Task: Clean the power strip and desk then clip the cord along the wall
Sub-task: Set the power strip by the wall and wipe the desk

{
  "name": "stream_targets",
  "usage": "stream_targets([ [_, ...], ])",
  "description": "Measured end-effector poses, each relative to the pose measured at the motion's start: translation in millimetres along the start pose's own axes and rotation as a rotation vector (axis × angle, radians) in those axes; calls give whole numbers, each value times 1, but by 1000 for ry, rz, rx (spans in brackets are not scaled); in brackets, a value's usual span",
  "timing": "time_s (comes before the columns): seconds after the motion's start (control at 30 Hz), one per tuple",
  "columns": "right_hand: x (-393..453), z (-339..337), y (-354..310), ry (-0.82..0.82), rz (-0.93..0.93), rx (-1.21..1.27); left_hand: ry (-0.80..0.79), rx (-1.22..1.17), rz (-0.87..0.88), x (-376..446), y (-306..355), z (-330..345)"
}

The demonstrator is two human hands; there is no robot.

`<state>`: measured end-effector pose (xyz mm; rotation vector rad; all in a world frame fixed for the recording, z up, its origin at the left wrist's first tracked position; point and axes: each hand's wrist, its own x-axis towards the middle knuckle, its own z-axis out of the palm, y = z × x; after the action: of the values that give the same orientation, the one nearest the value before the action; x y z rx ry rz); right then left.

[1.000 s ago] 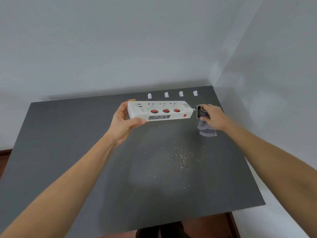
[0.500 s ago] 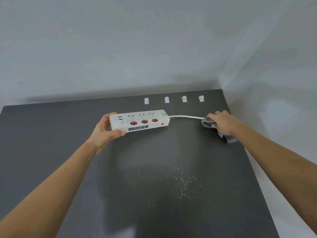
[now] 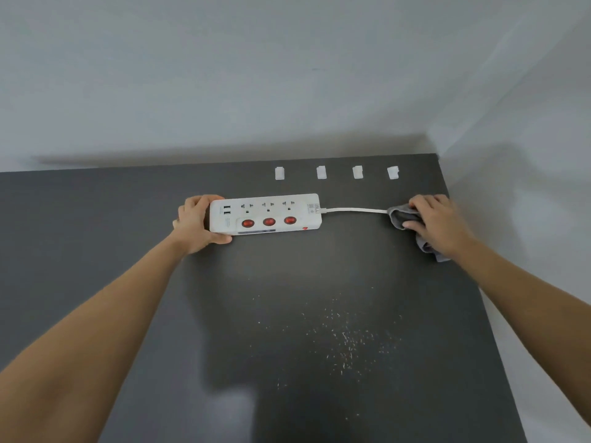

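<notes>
A white power strip (image 3: 267,214) with three red switches lies flat on the dark grey desk (image 3: 96,235). My left hand (image 3: 196,223) grips its left end. Its white cord (image 3: 355,211) runs straight to the right into a grey cloth (image 3: 401,219). My right hand (image 3: 436,223) is closed on that cloth, which is wrapped around the cord; the cord beyond it is hidden. Several white cord clips (image 3: 321,172) stand in a row along the desk's back edge by the wall.
Pale crumbs (image 3: 348,337) are scattered over the desk's near middle right. White walls meet in a corner at the back right (image 3: 431,139). The desk's right edge (image 3: 499,346) runs close to the side wall.
The power strip has gone from raised to lying on the desk, further left. My right hand with the cloth has slid right along the cord, away from the strip, baring the cord.
</notes>
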<state>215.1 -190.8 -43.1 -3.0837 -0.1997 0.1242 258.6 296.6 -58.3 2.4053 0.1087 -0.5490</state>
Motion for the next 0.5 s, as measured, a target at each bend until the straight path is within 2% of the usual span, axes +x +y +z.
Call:
stream_targets([
  [0.07, -8, 6, 1, 67, -4, -130, 21, 49, -7, 1, 6, 1],
  [0.2, -24, 19, -3, -4, 36, -198, 34, 95, -41, 0, 7, 0],
  [0.37, -20, 11, 0, -137, 144, 5, 16, 95, -68, -28, -2, 3],
  [0.5, -22, -33, -32, 11, 292, 281, 109, 145, 36, -80, -33, 13],
])
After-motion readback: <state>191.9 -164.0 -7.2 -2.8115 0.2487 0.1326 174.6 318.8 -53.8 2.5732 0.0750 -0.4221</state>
